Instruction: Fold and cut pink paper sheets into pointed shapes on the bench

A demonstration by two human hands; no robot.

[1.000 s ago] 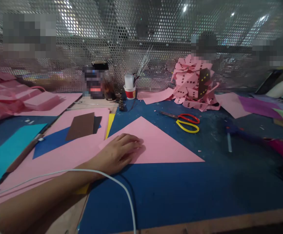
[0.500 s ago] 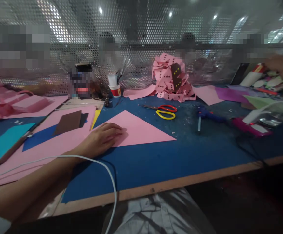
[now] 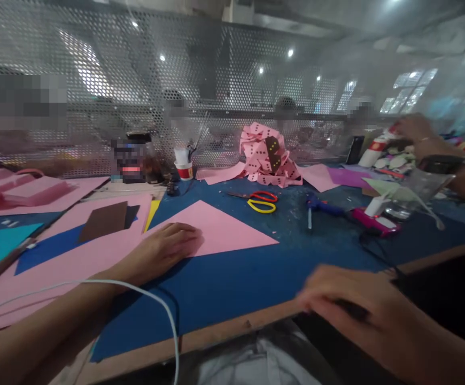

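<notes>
My left hand (image 3: 172,243) lies on a pink paper triangle (image 3: 220,224), fingers stretched over its left part and pressing on the sheet. The triangle rests on the blue table mat and points right. Lower right, my right hand (image 3: 348,307) hangs over the table's front edge, blurred by motion. Its thumb and fingers come close together, but whether anything is between them cannot be made out. Scissors (image 3: 262,202) with one red and one yellow handle lie behind the triangle.
A pink dotted paper model (image 3: 270,155) stands at the back beside a paper cup (image 3: 184,170). A blue glue gun (image 3: 323,206) lies right, near a magenta device (image 3: 377,220). A white cable (image 3: 148,291) crosses my left forearm. Another person's hand (image 3: 415,128) is at far right.
My right hand has come into view from the lower right. My left hand stays on the pink triangle. The view has tilted up slightly and shifted right.
</notes>
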